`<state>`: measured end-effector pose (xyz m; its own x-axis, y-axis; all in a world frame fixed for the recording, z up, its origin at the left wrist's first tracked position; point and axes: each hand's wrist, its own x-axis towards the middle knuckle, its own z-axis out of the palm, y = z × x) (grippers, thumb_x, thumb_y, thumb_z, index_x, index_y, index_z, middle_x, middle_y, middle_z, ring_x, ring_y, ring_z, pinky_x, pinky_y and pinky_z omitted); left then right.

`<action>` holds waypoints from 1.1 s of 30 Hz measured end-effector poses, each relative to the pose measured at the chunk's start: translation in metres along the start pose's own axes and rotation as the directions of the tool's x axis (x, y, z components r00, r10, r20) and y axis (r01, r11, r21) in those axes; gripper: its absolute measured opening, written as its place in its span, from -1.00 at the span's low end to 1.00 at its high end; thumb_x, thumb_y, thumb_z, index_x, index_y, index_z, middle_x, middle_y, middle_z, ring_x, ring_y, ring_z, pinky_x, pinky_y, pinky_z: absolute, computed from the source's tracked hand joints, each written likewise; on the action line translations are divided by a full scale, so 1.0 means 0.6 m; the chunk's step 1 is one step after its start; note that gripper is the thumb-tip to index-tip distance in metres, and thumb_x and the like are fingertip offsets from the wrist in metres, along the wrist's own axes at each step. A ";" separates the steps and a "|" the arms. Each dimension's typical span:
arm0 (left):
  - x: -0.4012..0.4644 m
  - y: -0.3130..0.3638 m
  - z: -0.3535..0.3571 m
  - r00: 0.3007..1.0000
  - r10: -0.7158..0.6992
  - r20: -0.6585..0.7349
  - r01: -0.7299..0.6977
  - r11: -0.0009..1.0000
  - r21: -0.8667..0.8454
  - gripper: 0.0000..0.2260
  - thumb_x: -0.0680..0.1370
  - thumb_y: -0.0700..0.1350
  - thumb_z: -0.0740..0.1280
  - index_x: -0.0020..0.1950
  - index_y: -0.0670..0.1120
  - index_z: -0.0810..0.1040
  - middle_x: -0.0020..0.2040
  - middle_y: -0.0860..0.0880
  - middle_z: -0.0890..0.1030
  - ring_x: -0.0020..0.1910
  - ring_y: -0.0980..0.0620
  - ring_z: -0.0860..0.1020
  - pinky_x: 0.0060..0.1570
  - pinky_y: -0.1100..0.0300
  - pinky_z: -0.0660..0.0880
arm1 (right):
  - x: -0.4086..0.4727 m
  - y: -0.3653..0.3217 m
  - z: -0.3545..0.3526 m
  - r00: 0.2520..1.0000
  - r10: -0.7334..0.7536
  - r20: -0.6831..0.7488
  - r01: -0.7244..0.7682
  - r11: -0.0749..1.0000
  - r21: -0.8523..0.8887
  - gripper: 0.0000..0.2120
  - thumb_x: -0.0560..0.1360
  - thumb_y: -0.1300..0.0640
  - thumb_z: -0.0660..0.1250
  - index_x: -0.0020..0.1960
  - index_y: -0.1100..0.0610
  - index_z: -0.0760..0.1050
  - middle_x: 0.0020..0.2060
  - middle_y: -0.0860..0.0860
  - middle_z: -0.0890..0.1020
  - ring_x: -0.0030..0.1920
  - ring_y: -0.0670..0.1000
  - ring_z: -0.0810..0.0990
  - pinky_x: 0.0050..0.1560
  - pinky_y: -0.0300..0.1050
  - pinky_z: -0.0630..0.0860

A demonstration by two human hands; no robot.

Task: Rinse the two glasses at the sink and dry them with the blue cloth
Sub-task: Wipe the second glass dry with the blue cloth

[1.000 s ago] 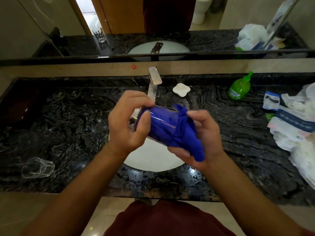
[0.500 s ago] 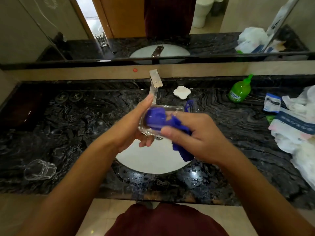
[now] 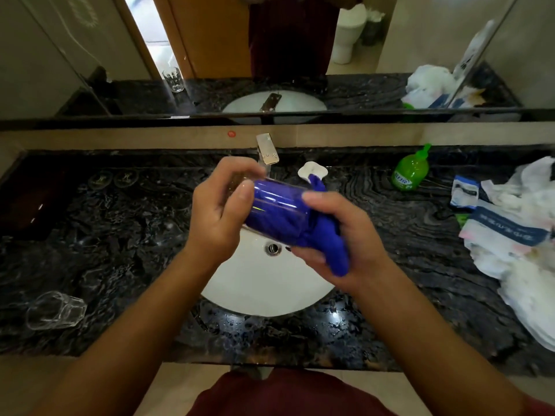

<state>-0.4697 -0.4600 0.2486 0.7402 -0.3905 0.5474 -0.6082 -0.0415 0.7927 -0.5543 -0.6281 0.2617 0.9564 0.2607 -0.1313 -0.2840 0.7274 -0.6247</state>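
A clear glass [image 3: 274, 210] lies on its side in the air above the white sink [image 3: 258, 292], stuffed with the blue cloth [image 3: 327, 244]. My left hand [image 3: 219, 211] grips the glass round its base end, thumb on the wall. My right hand [image 3: 345, 235] grips the cloth where it bunches out of the glass's mouth; a tail of cloth hangs below the palm. The second glass [image 3: 55, 310] lies on its side on the black marble counter [image 3: 120, 250] at the near left.
The chrome tap [image 3: 267, 151] stands behind the sink with a white soap dish [image 3: 312, 169] beside it. A green soap bottle [image 3: 410, 172] and a heap of white bags and packets [image 3: 516, 229] fill the right of the counter. A mirror runs along the back wall.
Both hands turned the glass and cloth: half a second ago my right hand covered the glass's mouth from above; now the glass lies sideways again with the cloth filling it.
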 end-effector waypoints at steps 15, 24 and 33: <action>0.015 -0.003 -0.010 0.655 -0.679 0.332 0.706 0.706 0.054 -0.37 0.62 0.39 0.09 0.04 -0.13 0.66 -0.07 -0.23 0.72 -0.29 -0.06 0.65 -0.42 0.14 0.55 | -0.014 -0.011 -0.031 0.916 0.008 0.402 0.377 -0.366 -0.851 -0.64 0.56 0.04 0.41 0.35 0.00 0.56 0.26 -0.13 0.63 0.18 -0.05 0.59 0.03 -0.02 0.58; -0.023 -0.024 -0.011 0.953 0.297 0.052 -0.302 0.936 0.179 -0.77 0.68 -0.10 0.22 0.15 -0.23 0.56 0.07 -0.24 0.63 0.07 -0.13 0.62 0.09 0.07 0.54 | 0.001 0.004 -0.001 0.984 0.112 -0.136 -0.084 0.977 0.195 -0.72 0.35 0.15 0.30 -0.06 0.33 0.58 0.01 0.29 0.60 -0.49 0.06 0.51 -0.66 -0.28 0.29; -0.069 -0.028 -0.026 0.806 -0.425 -0.412 0.289 0.890 -0.353 -0.76 0.73 -0.07 0.15 0.07 -0.07 0.59 -0.08 -0.11 0.72 -0.20 -0.17 0.67 -0.23 0.04 0.61 | 0.016 0.015 -0.061 0.885 -0.304 -0.352 0.235 0.946 -0.225 -0.63 0.38 0.27 0.31 0.18 0.20 0.58 -0.09 0.15 0.70 -0.40 0.11 0.62 -0.42 -0.15 0.54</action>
<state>-0.4855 -0.4286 0.2170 0.9732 0.0821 0.2149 -0.2263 0.1752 0.9582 -0.5450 -0.6423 0.2266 0.9566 -0.2137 -0.1979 -0.0289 0.6065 -0.7946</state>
